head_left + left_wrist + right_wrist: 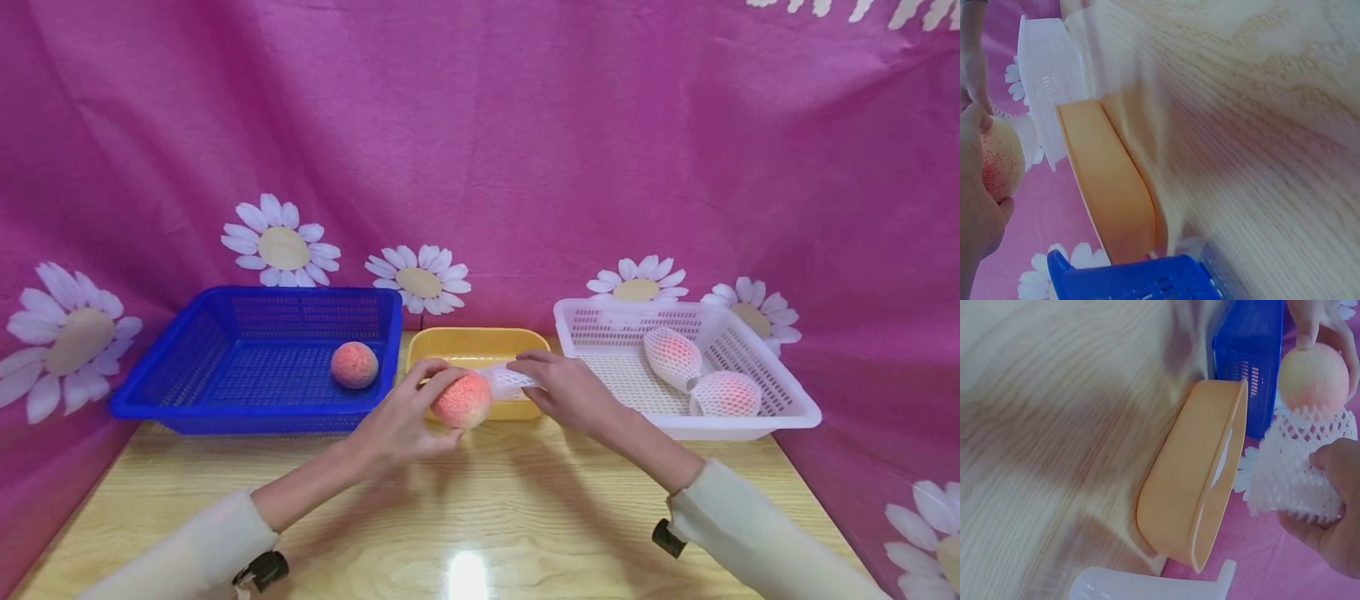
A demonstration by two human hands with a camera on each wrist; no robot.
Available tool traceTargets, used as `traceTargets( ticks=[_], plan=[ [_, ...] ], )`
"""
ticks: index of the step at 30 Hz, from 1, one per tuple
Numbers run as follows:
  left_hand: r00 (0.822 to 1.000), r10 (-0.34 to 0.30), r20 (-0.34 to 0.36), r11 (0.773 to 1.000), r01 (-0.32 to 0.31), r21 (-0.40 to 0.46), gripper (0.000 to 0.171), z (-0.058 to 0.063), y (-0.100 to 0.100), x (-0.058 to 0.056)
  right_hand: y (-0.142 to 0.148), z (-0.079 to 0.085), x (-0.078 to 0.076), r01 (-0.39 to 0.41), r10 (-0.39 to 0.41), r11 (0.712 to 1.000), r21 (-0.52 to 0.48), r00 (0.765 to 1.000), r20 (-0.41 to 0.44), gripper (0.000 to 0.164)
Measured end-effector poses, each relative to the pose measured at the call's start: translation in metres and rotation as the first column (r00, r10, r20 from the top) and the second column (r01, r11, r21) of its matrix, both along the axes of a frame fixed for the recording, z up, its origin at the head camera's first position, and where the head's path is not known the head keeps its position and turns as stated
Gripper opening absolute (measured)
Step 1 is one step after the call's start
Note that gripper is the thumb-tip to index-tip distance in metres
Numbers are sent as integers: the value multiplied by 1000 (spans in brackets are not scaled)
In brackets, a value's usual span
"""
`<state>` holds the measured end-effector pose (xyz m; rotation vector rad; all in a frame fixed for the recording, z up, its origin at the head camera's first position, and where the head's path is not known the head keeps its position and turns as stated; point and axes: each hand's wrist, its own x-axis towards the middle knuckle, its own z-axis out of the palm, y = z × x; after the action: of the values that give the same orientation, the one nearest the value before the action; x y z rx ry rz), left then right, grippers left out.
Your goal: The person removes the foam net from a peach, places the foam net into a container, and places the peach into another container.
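Note:
My left hand (405, 417) grips a pink and cream peach (462, 400) over the front of the yellow container (480, 337). A white foam fruit net (1300, 465) is pinched between the thumb and fingers of my right hand (566, 387). In the right wrist view the net's open end lies against the peach (1314, 375), whose round body is mostly outside it. The left wrist view shows the peach (1002, 159) at the left edge, with my left hand (979, 200) around it.
At left stands a blue basket (247, 408) with one bare peach (354, 365) in it. To the right a white basket (686, 425) holds two peaches in foam nets (672, 357). All stand on a wooden table (480, 508) before a pink flowered cloth (480, 150).

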<state>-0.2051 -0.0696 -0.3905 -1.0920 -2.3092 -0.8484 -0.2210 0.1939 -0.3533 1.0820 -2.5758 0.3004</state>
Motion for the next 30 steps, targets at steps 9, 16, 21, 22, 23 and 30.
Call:
traceTargets(
  ticks=[9, 16, 21, 22, 23, 30],
  plan=[
    [999, 35, -41, 999, -34, 21, 67, 4, -19, -1, -4, -3, -22, 66, -68, 998, -19, 988, -136, 37],
    [998, 61, -12, 998, -61, 14, 68, 6, -31, 0, -9, -8, -37, 102, -102, 995, -4, 980, -173, 32],
    [995, 99, -3, 995, -99, 20, 69, 9, -38, 1, -11, -17, -46, 144, -144, 989, -15, 969, -201, 30],
    [995, 101, 1, 995, -101, 24, 69, 9, -39, 1, -12, -19, -48, 153, -153, 988, -19, 966, -206, 30],
    [995, 103, 4, 994, -103, 25, 69, 9, -40, 1, -13, -22, -49, 161, -161, 987, -21, 964, -213, 30],
    [995, 99, -4, 995, -99, 19, 68, 8, -44, 1, -19, -39, -56, 180, -185, 983, -46, 957, -222, 28]
  ],
)
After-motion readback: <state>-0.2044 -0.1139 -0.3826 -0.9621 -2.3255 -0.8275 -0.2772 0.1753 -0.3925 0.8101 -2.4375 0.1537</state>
